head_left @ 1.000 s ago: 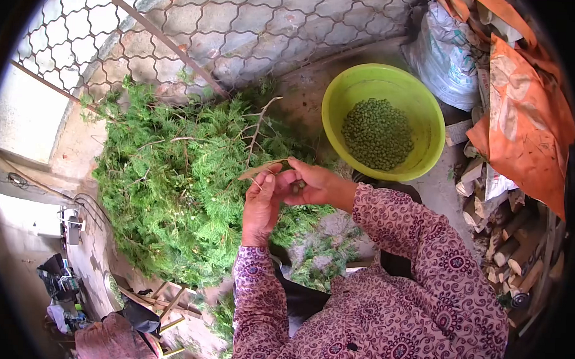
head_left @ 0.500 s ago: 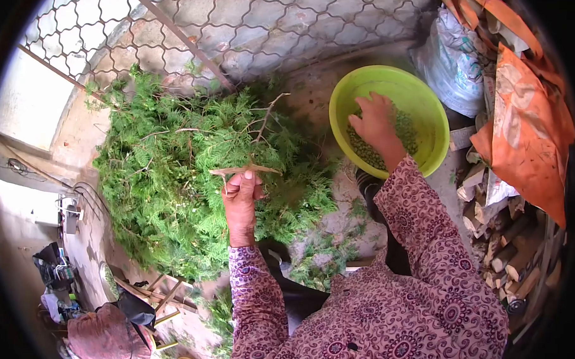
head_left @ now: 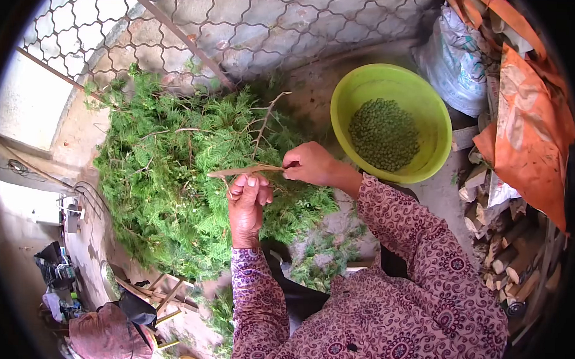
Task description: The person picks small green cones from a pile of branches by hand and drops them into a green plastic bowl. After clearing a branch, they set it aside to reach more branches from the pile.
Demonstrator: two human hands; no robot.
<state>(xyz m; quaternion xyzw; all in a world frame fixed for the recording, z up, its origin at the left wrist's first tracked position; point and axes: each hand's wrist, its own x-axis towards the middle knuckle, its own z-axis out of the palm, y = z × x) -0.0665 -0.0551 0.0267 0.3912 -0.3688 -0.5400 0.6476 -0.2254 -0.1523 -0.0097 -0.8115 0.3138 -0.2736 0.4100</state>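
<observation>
- Left hand [head_left: 247, 200]: clamped on a narrow brown strip [head_left: 237, 172], thumb against fingers; its place matches the previous frame closely.
- Right hand [head_left: 313, 163]: thumb and fingers together on the strip's right-hand end; half a second earlier this hand was over the basin, fingers spread.
- Brown strip: lengthwise between the two hands, above the right part of the greenery; one end pale and pointed, beyond the left hand.
- Basin [head_left: 439, 147], yellow-green, round: on the floor [head_left: 309, 107], beyond the right forearm; its interior now unobstructed.
- Small round green pieces [head_left: 384, 135]: heaped in the basin.
- Greenery [head_left: 179, 195], feathery, cut: a broad pile beneath and left of the hands, one bare twig [head_left: 264, 122] rising near its far edge; unchanged.
- White sack [head_left: 455, 62]: beside the basin, against the wall side.
- Orange sheet [head_left: 529, 137]: draped above stacked firewood [head_left: 519, 257], at right.
- Wire mesh [head_left: 242, 35]: behind the greenery.
</observation>
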